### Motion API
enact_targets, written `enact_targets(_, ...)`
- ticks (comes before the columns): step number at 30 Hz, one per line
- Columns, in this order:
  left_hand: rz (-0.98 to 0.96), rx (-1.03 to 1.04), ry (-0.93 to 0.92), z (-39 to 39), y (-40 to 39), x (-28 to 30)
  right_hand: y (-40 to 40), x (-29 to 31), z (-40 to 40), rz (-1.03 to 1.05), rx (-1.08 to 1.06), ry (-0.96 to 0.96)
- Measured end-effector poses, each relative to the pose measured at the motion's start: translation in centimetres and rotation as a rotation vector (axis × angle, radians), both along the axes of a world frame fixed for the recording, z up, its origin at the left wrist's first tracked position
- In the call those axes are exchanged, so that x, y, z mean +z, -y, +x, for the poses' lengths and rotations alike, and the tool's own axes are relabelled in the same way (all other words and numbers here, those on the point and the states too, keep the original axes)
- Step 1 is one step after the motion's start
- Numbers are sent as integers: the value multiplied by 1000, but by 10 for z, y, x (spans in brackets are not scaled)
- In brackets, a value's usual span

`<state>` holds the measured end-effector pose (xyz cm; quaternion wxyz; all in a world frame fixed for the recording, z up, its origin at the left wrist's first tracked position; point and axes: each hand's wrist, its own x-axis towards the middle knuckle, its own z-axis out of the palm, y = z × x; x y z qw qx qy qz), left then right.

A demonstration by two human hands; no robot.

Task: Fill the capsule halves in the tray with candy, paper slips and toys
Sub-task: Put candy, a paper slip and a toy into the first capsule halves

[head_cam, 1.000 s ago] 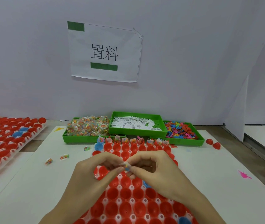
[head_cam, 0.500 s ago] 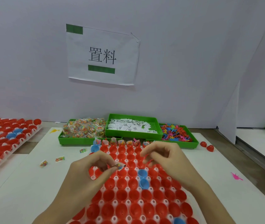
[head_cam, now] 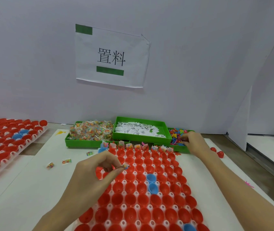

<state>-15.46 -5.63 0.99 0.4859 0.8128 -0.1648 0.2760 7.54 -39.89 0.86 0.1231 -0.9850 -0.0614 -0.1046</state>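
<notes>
Your left hand (head_cam: 97, 174) is at centre frame over the upper left part of the tray (head_cam: 124, 181) of red and blue capsule halves, thumb and forefinger pinching a small candy packet (head_cam: 126, 166) just above the cups. Your right hand (head_cam: 193, 144) is up at right of centre, fingers curled down into the toy bin (head_cam: 177, 136); you cannot tell whether it has hold of a toy. Candy bin (head_cam: 91, 130) sits left of the paper slip bin (head_cam: 139, 130), all three along the tray's far edge. The far row of capsule halves (head_cam: 137, 146) already holds packets and slips. Three loose candy packets (head_cam: 67, 161) lie on the white table (head_cam: 24, 189) left of the tray. A second tray (head_cam: 6, 139) sits at the left edge of the frame.
</notes>
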Motion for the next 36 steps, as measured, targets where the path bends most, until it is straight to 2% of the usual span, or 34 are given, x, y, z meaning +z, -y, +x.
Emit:
enact_targets(8,13,0,-15,1,0,0,3,6,0,78,-24,21)
enact_targets(17,14,-3,-15,-2,1,1,11,1,-6,152,-67,150)
enact_targets(24,15,40,-28,0,0,-2,0,5,-20,435,-169,371)
enact_targets(28,-51,15,-59,0,1,-2,-33,19,-60,673,-44,407)
enact_targets(32,-96,-49,-117,1,3,-4,-71,24,-122,942,233,216)
enact_targets(36,-120,-75,-153,1,4,-5,-92,29,-165,966,447,16)
